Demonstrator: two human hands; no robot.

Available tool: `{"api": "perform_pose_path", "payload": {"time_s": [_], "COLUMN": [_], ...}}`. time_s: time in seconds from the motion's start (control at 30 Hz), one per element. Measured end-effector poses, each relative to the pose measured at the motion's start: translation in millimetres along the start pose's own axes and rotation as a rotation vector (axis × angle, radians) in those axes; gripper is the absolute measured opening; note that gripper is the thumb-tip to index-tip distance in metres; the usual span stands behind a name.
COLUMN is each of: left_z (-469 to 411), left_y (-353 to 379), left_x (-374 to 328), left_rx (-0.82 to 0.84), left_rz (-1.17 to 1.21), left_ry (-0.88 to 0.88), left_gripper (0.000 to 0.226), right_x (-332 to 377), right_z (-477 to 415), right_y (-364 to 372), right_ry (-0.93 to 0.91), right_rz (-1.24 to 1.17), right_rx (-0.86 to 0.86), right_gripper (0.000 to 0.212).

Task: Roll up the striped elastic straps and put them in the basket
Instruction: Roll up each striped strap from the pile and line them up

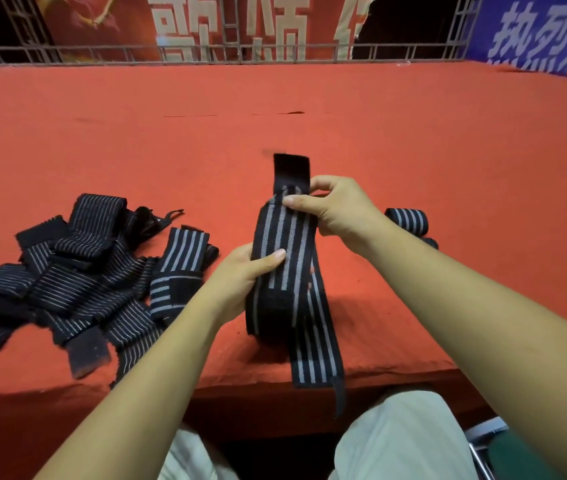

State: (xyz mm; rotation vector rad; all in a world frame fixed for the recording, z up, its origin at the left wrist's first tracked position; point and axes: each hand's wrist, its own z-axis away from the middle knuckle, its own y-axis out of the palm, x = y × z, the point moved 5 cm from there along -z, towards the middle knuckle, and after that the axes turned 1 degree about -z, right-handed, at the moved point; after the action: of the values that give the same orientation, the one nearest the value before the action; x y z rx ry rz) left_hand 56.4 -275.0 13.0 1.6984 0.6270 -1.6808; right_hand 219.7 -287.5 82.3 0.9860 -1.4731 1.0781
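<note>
I hold a black elastic strap with grey stripes (pixel 284 251) upright over the red table. My left hand (pixel 240 275) grips its folded lower part, thumb across the stripes. My right hand (pixel 335 211) pinches the strap near its top, just under the plain black end tab. A loose tail of the same strap hangs down over the table's front edge. A pile of several unrolled striped straps (pixel 77 282) lies to the left of my hands. One rolled strap (pixel 408 220) sits behind my right wrist. No basket is in view.
The red cloth-covered table (pixel 413 133) stretches far ahead to a metal railing (pixel 275 51). Red and blue banners hang behind the railing. My lap in light trousers (pixel 400 441) is below the table's front edge.
</note>
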Motion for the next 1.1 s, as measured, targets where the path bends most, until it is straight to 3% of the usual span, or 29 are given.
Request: {"api": "perform_pose_path", "payload": {"time_s": [0.1,0.2,0.43,0.53,0.63,0.9,1.1], "left_z": [1,3,15,20,24,30,35], "left_y": [-1,-3,-13,-13,-7,-2,-4], "left_x": [-4,-1,5,3,14,76,101], "left_rx": [-0.018,0.016,0.265,0.377,0.463,0.258,0.085], "left_rz": [0.015,0.015,-0.054,-0.03,-0.044,-0.165,-0.065], "left_ry": [-0.004,-0.074,-0.171,-0.167,-0.186,-0.379,-0.358], "left_gripper": [0.025,0.032,0.044,0.058,0.063,0.045,0.038], "right_x": [-30,-44,-41,-42,-39,-37,-35], "right_z": [2,-2,-23,-36,-46,-49,-48], "right_y": [0,-8,-59,-83,-93,-84,-77], "right_ry": [0.254,0.335,0.324,0.227,0.078,-0.087,-0.112], "right_rz": [-0.075,-0.118,-0.219,-0.344,-0.439,-0.549,-0.512], "right_rx": [0.054,0.022,-0.318,-0.425,-0.461,-0.454,-0.422], "right_gripper": [0.032,0.028,0.025,0.009,0.011,0.014,0.012]}}
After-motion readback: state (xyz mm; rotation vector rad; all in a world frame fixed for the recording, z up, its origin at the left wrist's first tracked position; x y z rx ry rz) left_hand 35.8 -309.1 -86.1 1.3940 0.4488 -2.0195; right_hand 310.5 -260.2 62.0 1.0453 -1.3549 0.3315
